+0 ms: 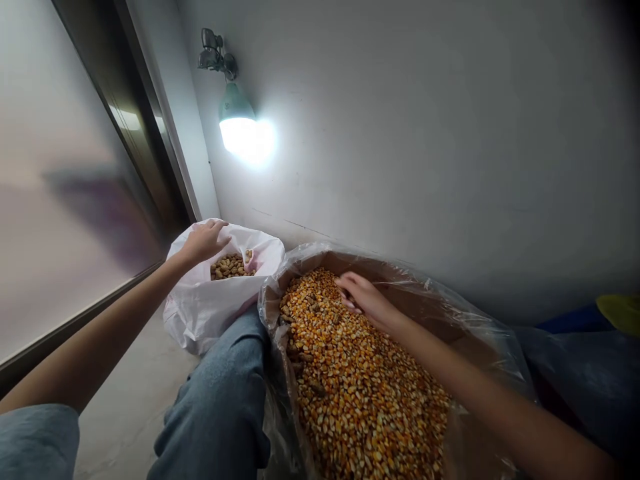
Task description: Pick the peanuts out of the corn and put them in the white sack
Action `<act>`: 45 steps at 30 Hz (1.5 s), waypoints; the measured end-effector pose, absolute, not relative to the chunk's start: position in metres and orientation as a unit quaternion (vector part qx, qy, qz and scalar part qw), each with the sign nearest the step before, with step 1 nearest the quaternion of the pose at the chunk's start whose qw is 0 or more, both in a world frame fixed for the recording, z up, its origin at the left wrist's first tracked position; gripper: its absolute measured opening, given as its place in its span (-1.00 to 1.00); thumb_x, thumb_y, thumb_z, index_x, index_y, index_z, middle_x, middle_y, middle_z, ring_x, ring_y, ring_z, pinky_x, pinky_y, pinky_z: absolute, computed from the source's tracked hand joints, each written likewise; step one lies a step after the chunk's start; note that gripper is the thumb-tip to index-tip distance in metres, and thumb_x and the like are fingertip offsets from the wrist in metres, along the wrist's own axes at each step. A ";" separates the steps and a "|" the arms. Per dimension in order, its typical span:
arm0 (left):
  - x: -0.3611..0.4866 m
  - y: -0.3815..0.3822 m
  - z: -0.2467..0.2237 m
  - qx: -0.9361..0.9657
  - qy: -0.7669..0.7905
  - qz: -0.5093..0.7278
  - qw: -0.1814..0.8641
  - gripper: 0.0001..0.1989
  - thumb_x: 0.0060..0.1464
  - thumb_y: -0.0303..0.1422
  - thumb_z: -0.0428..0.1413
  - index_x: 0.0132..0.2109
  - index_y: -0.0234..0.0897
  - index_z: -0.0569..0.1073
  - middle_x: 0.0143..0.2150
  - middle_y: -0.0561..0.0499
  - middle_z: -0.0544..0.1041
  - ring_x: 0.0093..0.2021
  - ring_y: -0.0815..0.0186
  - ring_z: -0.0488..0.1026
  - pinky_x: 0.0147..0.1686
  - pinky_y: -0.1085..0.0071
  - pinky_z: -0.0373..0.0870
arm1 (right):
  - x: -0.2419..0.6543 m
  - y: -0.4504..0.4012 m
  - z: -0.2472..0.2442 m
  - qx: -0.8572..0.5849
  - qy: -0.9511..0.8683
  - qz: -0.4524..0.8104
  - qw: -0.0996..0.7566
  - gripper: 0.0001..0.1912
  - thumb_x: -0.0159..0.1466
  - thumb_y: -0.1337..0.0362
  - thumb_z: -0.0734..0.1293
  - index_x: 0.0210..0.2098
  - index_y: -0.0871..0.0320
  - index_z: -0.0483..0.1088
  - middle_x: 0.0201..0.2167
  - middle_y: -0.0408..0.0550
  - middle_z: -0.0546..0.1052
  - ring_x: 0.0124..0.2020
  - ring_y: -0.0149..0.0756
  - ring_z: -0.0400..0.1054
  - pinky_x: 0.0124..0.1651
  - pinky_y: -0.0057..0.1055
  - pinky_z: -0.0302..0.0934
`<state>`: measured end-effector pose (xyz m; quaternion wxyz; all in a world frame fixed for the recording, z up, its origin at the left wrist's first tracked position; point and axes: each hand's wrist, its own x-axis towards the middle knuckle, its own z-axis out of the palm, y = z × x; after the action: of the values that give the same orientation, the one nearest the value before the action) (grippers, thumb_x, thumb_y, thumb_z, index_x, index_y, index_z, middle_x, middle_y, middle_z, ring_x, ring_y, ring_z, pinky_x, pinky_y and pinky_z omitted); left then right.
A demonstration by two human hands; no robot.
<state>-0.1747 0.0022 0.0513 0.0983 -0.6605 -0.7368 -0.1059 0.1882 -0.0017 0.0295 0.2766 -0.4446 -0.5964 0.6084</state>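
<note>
A white sack (200,300) stands at the left with peanuts (229,267) in its mouth. My left hand (204,241) is at the sack's upper rim, over the opening. Its fingers are stretched out and apart, with nothing seen in them. To the right is a large heap of corn kernels (370,393) inside a brown container lined with clear plastic (480,320). Several peanuts (314,307) lie among the kernels along the left side. Over the far part of the corn, my right hand (367,300) has its fingers curled together; what they hold, if anything, is hidden.
A lit bulb lamp (238,107) hangs from a metal tap (213,53) on the white wall (400,133). My knee in jeans (225,393) is between sack and container. A dark metal frame (135,113) runs along the left. Blue and yellow items (620,313) lie at right.
</note>
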 end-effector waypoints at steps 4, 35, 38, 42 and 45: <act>-0.160 -0.011 0.053 -0.696 -0.679 -0.190 0.135 -0.60 0.04 -0.22 -0.15 0.00 -0.25 0.25 -0.03 -0.12 0.33 -0.02 0.15 0.23 -0.08 0.24 0.15 | 0.084 0.034 0.064 -0.400 -0.662 0.563 0.291 -0.75 0.07 0.16 0.22 -0.30 0.15 0.17 -0.45 -0.12 0.31 -0.63 -0.54 0.14 -0.65 -0.57 0.07; 0.027 0.016 0.012 -0.832 -0.530 -0.079 -0.140 -0.82 -0.01 -0.41 -0.17 -0.26 -0.30 0.27 -0.38 -0.01 0.43 -0.43 0.35 0.33 -0.42 0.46 0.21 | 0.214 0.013 -0.011 -0.421 -0.402 0.745 0.326 -0.90 0.05 0.31 0.06 -0.49 0.15 0.16 -0.61 -0.18 0.23 -0.60 -0.46 0.15 -0.46 -0.46 0.10; 0.025 0.019 0.009 -0.814 -0.558 -0.101 -0.129 -0.76 0.03 -0.43 -0.28 -0.25 -0.29 0.25 -0.36 -0.01 0.41 -0.39 0.36 0.34 -0.41 0.46 0.23 | 0.203 0.015 -0.017 -0.446 -0.542 0.658 0.272 -0.87 0.04 0.22 0.13 -0.50 0.15 0.20 -0.64 -0.19 0.22 -0.64 -0.46 0.08 -0.54 -0.49 0.01; 0.021 0.022 -0.001 -0.828 -0.544 -0.072 -0.111 -0.77 0.04 -0.34 -0.22 -0.24 -0.31 0.27 -0.36 -0.06 0.41 -0.36 0.27 0.36 -0.37 0.38 0.23 | 0.186 0.016 -0.029 -0.469 -0.780 0.377 0.170 -0.77 -0.09 0.33 0.27 -0.37 0.10 0.31 -0.51 -0.13 0.37 -0.45 -0.32 0.23 -0.44 -0.46 -0.01; 0.019 0.023 -0.010 -0.848 -0.515 -0.048 -0.115 -0.82 -0.04 -0.31 -0.08 -0.32 -0.29 0.33 -0.33 -0.07 0.41 -0.31 0.22 0.36 -0.31 0.36 0.22 | 0.182 0.019 -0.034 -0.466 -0.812 0.320 0.148 -0.85 -0.08 0.30 0.27 -0.45 0.11 0.32 -0.47 -0.11 0.40 -0.38 -0.28 0.25 -0.40 -0.45 0.00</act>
<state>0.0192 0.0229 -0.0103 -0.1149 -0.8479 -0.5153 -0.0482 0.1821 0.0193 -0.0341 0.1484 -0.4661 -0.8115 0.3196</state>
